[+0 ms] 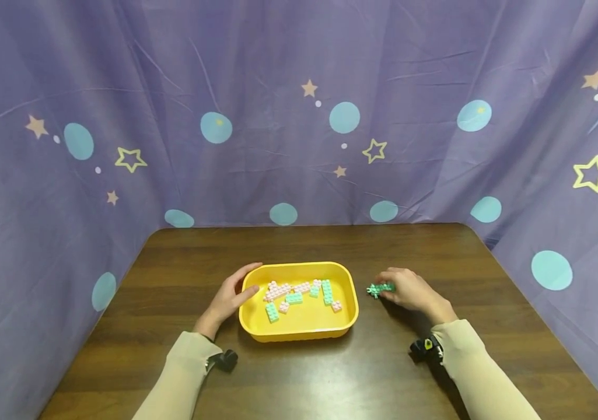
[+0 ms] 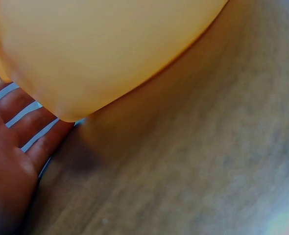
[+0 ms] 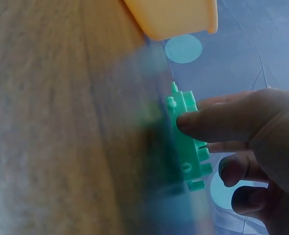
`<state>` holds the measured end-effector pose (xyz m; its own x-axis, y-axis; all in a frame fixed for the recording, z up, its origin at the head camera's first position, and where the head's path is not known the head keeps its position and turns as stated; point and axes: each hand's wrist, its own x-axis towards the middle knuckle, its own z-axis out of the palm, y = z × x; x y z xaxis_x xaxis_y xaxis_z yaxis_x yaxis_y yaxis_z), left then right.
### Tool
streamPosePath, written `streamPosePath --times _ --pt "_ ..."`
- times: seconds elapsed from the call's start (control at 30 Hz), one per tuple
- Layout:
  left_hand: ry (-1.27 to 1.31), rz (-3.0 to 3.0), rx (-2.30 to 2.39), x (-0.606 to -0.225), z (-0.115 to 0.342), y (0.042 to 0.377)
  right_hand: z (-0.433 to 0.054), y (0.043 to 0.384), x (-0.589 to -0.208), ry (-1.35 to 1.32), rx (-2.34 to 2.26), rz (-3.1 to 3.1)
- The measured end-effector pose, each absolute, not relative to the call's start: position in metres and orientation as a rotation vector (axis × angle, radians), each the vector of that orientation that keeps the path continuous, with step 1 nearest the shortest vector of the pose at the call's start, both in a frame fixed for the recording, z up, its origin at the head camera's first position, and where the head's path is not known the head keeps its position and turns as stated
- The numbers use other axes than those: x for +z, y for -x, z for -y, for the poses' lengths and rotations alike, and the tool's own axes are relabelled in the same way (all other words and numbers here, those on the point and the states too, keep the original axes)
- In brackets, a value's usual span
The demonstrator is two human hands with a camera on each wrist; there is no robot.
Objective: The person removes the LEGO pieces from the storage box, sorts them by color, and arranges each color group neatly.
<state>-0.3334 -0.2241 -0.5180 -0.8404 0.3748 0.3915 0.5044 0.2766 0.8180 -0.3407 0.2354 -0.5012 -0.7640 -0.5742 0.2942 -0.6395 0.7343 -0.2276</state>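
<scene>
My left hand (image 1: 230, 298) holds the left end of a yellow plastic tray (image 1: 299, 335), its thumb over the rim and its fingers along the outer wall. In the left wrist view the fingers (image 2: 33, 125) lie against the tray's underside corner. Several pink and mint toy building bricks (image 1: 294, 298) lie inside the tray. To the right of it, my right hand (image 1: 408, 288) pinches a green studded toy building piece (image 3: 185, 142) between thumb and fingers, close over the table. Small knobs stick out from one end of this piece.
The brown wooden table (image 1: 330, 373) carries the tray near its middle. Behind it and at both sides hangs a purple curtain (image 1: 277, 70) with stars and blue dots. Each wrist wears a black camera (image 1: 227, 360) on a strap.
</scene>
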Motion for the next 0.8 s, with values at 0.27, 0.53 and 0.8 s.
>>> streamPosePath --times 0.27,0.53,0.8 --pt "0.851 2.441 -1.624 -0.495 0.218 0.321 -0.237 0.340 -0.506 -0.968 0.482 2.720" --pt "0.836 2.443 -1.636 -0.491 0.217 0.324 -0.228 0.340 -0.486 -0.962 0.535 2.668" --pt "0.830 2.447 -1.631 -0.493 0.219 0.324 -0.170 0.342 -0.444 -1.147 0.665 2.536"
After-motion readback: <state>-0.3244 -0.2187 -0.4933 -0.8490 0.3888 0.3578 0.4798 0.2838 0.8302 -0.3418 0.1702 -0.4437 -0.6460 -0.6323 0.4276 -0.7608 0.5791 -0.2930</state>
